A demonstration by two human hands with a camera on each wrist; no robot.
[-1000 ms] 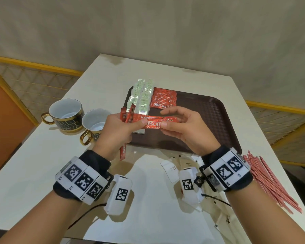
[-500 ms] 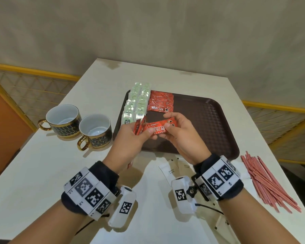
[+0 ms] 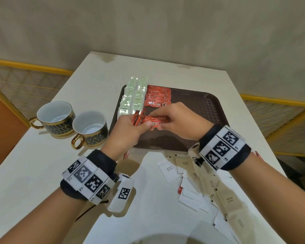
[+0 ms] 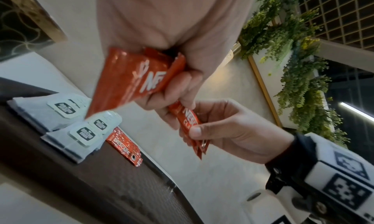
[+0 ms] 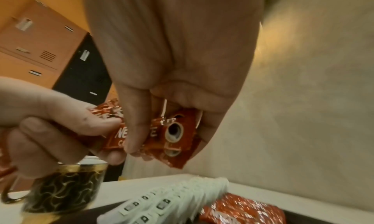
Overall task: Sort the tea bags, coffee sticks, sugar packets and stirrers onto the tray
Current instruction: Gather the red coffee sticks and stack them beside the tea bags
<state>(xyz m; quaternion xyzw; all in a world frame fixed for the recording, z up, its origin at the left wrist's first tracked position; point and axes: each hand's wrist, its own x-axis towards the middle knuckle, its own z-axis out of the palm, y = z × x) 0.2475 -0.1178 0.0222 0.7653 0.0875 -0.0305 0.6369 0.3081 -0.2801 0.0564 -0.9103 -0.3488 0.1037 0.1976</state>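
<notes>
While both hands meet above the near left part of the tray (image 3: 209, 110), the left hand (image 3: 128, 132) grips a bunch of red coffee sticks (image 3: 138, 118) in its curled fingers, one end sticking out below the wrist. The right hand (image 3: 178, 122) pinches the other end of a stick (image 3: 157, 120) between thumb and fingers; the left thumb presses on the same stick. From the right wrist view, two sticks seem to lie in that pinch, though how many I cannot tell for sure.

The brown tray sits on the white bench (image 3: 42, 173). At its far left corner lie two rows of pale green tea bags (image 3: 133, 95), and just beside them, to the right, a stack of sticks (image 3: 158, 97). The rest of the tray shows bare.

White and beige sugar packets (image 3: 197, 180) lie scattered on the bench near the tray's front edge, partly under the right wrist. The stirrers are barely in view past the right wrist.

Two cups (image 3: 74, 122) with gold handles stand side by side on the bench left of the tray.
</notes>
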